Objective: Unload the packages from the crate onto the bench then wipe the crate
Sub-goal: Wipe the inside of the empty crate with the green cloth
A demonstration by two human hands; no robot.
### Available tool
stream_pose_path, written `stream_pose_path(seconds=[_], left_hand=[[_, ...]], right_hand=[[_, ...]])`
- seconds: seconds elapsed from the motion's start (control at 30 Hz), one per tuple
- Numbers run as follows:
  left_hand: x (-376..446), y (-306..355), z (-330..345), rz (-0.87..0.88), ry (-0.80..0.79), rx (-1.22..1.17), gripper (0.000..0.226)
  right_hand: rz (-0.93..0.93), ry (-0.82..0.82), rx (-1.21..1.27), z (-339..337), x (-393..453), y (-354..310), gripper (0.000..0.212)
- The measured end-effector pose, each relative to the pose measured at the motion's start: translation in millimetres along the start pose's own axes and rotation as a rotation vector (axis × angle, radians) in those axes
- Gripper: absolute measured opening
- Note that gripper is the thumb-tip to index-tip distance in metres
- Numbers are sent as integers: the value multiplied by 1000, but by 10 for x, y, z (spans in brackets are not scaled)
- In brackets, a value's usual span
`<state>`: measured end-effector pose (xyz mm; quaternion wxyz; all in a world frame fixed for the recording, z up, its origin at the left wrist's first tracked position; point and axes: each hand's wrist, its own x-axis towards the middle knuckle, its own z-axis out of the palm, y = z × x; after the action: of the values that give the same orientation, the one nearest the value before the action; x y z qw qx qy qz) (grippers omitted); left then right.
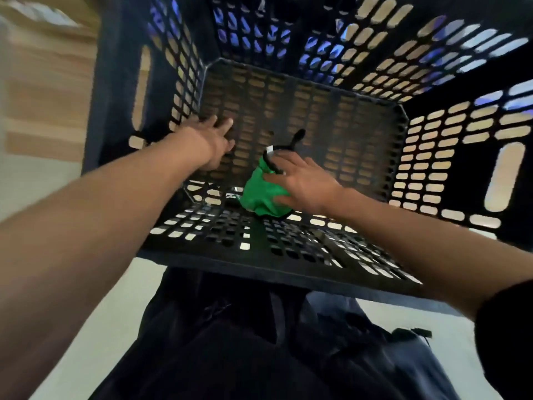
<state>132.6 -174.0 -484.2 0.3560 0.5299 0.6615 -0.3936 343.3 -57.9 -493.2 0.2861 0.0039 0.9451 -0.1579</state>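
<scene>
Both your hands are down inside the crate.

Your right hand presses a bunched green cloth at the near wall, fingers curled over it. Your left hand lies spread against the floor of the dark slotted crate, holding nothing.

Dim, backlit scene: light glows through the dark crate wall slots; edges bend outward, far left smeared by motion blur.
</scene>
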Motion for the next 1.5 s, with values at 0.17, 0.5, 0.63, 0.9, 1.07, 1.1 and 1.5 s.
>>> stream_pose_path(seconds=[0.17,0.5,0.63,0.9,1.07,1.1,1.5], left_hand=[[58,12,22,1,-38,0,78],[79,-24,-33,14,-112,11,78],[82,-21,-34,12,-110,-11,83],[77,-52,-57,55,-121,9,74],[64,-56,-81,51,-137,-54,72],[62,-46,-94,44,-137,-66,69],[-411,-18,-690,-209,1037,-1507,24]], right_hand=[[-47,-50,-71,238,165,-91,76],[-300,65,36,268,802,-779,61],[-311,75,39,292,620,-443,55],[-33,209,146,141,-20,663,57],[177,250,205,69,-179,940,59],[203,271,244,49,-136,889,57],[369,902,726,-855,329,165,45]])
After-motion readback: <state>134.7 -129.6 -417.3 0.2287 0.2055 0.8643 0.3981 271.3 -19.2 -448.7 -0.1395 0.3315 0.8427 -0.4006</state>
